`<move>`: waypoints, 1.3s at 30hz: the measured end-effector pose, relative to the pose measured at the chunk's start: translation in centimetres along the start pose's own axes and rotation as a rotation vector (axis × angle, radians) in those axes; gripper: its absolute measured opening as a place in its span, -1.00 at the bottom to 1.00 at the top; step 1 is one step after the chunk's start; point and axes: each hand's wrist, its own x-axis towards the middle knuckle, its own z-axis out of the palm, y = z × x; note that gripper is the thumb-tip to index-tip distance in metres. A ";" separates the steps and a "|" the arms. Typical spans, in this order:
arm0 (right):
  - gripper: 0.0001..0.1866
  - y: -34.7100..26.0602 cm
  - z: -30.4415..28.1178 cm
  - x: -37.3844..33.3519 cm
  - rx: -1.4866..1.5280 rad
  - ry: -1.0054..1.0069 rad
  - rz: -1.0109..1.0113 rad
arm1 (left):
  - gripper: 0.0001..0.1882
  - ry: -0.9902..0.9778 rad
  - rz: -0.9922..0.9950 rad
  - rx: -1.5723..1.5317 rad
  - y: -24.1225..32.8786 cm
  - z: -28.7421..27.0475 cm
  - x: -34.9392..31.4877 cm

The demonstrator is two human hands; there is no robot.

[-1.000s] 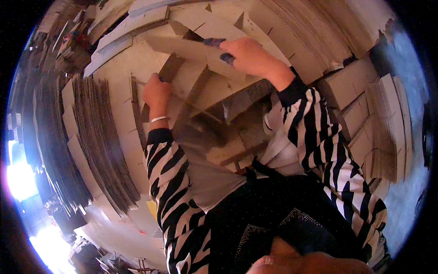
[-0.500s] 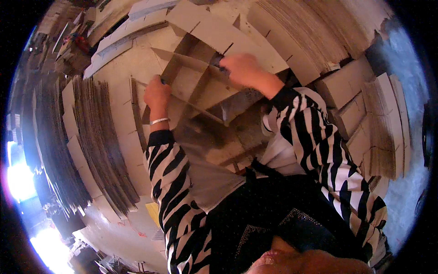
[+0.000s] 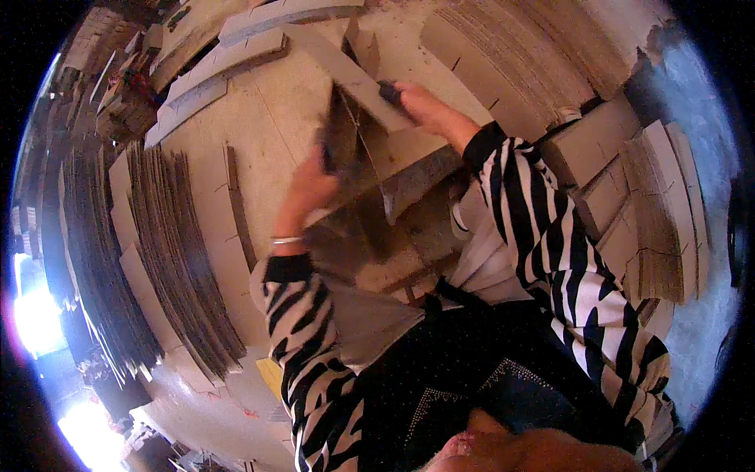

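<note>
Between my hands is a cardboard divider (image 3: pixel 346 67) made of interlocking slotted strips, now folded narrow and slanting toward me. My right hand (image 3: pixel 429 108) is closed at its right side, with dark coverings on the fingertips. Nearer and to the left, my left hand (image 3: pixel 309 189) is curled in at the divider's left side, smeared by motion, with a dark patch at its fingertips too. A lower strip (image 3: pixel 421 177) with a greyish face hangs toward my lap. Just where the left fingers press is partly hidden.
Piles of flat cardboard strips stand at the left (image 3: pixel 169 252), the far right (image 3: pixel 527 55) and the right (image 3: pixel 657 212). More strips (image 3: pixel 220 71) lie at the far left of the tan work surface (image 3: pixel 244 118). Bluish floor (image 3: pixel 696 236) shows at the right edge.
The divider has gone from an opened grid of cells to a narrow, folded shape. My left hand has moved right and nearer to me; my right hand has shifted slightly.
</note>
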 end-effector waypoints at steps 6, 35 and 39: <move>-0.72 -2.4 0.8 -0.1 0.384 -0.235 -0.182 | -0.17 0.117 -0.081 0.057 5.4 3.6 -0.5; -0.82 -1.5 0.3 -4.2 -1.301 0.269 -0.636 | -0.69 0.876 -0.344 1.115 -8.7 -16.9 -21.6; -0.73 -0.9 2.8 -3.3 -1.408 0.151 -0.641 | -0.69 0.742 -0.246 0.904 -8.9 -12.6 -15.9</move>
